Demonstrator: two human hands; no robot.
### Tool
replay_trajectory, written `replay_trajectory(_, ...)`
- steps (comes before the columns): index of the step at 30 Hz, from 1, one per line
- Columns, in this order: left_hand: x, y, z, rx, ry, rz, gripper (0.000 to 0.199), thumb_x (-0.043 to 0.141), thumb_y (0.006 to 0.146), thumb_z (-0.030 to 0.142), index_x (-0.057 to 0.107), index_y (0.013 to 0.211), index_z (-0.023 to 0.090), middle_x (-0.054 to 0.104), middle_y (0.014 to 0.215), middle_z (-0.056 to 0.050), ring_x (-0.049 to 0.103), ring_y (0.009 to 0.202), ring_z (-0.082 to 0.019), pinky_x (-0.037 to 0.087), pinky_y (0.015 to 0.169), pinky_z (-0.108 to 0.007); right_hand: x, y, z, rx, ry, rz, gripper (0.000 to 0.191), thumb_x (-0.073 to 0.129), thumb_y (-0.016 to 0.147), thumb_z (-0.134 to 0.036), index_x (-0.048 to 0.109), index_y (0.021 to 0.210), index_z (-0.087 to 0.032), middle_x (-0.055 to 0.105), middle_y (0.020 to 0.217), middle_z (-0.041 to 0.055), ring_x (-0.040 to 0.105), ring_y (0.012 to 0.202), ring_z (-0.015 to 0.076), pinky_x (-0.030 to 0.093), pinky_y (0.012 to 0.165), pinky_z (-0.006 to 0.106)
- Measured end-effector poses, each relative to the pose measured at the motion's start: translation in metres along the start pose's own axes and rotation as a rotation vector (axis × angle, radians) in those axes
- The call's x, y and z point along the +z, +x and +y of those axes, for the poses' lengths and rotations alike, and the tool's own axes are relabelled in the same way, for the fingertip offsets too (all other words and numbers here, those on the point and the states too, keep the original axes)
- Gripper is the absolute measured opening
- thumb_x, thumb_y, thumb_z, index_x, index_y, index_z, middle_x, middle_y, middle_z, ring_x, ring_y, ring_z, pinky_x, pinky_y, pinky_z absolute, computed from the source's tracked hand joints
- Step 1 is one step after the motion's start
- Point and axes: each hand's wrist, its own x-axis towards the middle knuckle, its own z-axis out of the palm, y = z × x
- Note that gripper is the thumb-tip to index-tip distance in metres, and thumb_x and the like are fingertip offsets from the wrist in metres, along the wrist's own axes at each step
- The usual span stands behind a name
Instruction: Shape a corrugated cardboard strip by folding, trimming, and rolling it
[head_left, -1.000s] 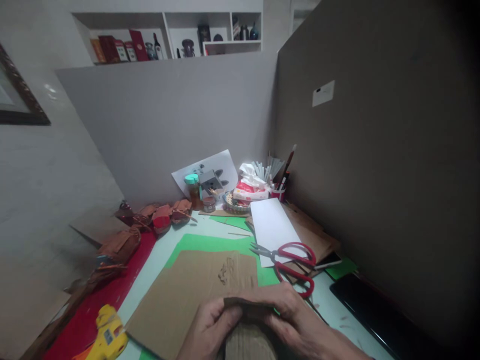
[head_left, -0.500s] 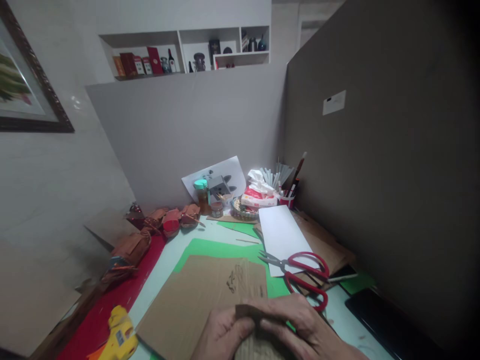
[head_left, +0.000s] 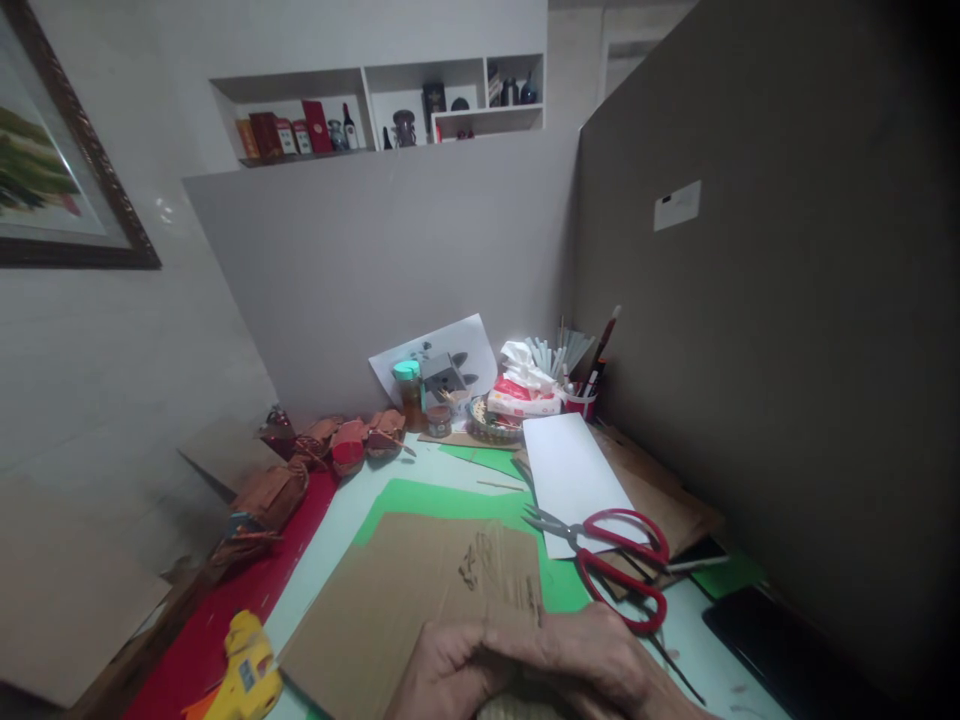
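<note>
Together at the bottom centre, my left hand [head_left: 446,668] and my right hand [head_left: 600,655] are closed around a small piece of ribbed cardboard [head_left: 517,708]. Their fingers meet over its top, so most of it is hidden and its full shape cannot be made out. Beneath and beyond them lies a flat brown cardboard sheet [head_left: 390,600] with dark marks, resting on green paper [head_left: 405,495]. Red-handled scissors [head_left: 577,530] lie with blades apart just past my right hand, partly on a white sheet [head_left: 570,465].
A yellow glue gun [head_left: 251,665] lies at left, near brown pouches [head_left: 274,490] on a red strip. At the back stand a teal-lidded jar [head_left: 409,395], a tissue pack [head_left: 525,395] and a pen cup [head_left: 581,400]. A black phone [head_left: 772,640] is at right; grey partitions [head_left: 375,270] enclose the table.
My fingers have closed further over the small cardboard piece, covering the dark strip that showed between my thumbs. The whole view has shifted slightly; the table items lie as before.
</note>
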Motion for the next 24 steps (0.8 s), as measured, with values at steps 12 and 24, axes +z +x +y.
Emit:
replay_trajectory(12,0.000,-0.002,0.004,0.011,0.256,0.041,0.051,0.053,0.094,0.063,0.077,0.112,0.022,0.072,0.098,-0.006,0.064,0.099,-0.028,0.045,0.088,-0.032,0.000,0.002,-0.004,-0.088,-0.028,0.140,0.035,0.054,0.102,-0.036,0.063,0.135,-0.042,0.076,0.103,0.0013,0.073,0.087,0.0218,0.061,0.080,0.030)
replay_trajectory(24,0.004,-0.002,0.005,-0.007,0.107,0.090,0.035,0.068,0.086,0.049,0.076,0.102,0.019,0.071,0.098,-0.004,0.062,0.098,-0.024,0.044,0.091,-0.028,0.005,0.015,-0.015,0.164,-0.137,0.188,0.032,0.064,0.093,-0.055,0.070,0.112,-0.031,0.067,0.089,0.0020,0.062,0.086,0.0222,0.057,0.077,0.031)
